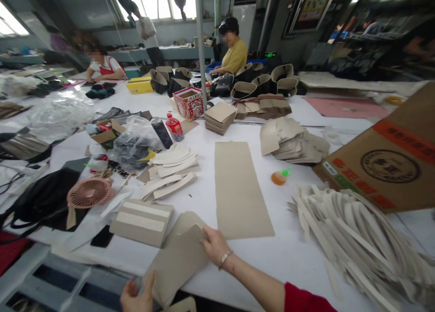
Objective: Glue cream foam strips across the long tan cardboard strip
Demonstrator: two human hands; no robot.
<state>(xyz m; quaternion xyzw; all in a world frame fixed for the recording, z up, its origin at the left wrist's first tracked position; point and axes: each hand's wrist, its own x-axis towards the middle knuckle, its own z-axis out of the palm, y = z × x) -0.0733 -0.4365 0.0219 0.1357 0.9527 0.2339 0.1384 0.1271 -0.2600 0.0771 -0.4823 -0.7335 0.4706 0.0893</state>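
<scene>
A beige sheet panel (181, 257), bent with one end folded over, is held at a slant over the table's front edge. My right hand (215, 245), a bracelet on its wrist, pinches the panel's upper right edge. At the lower left end, my left hand (137, 296) is closed on the same panel; part of its fingers is hidden. A long beige panel (239, 189) lies flat beyond my right hand. To the left rests a beige piece with two white strips (141, 221). Curved pale strips (175, 167) are piled behind it.
On the right are a heap of long pale strips (353, 230), a cardboard box (384, 158) and a small glue bottle (280, 177). Stacked panels (220, 117) stand farther back. A pink fan (90, 192) and a black phone (102, 236) lie left. Several people work beyond.
</scene>
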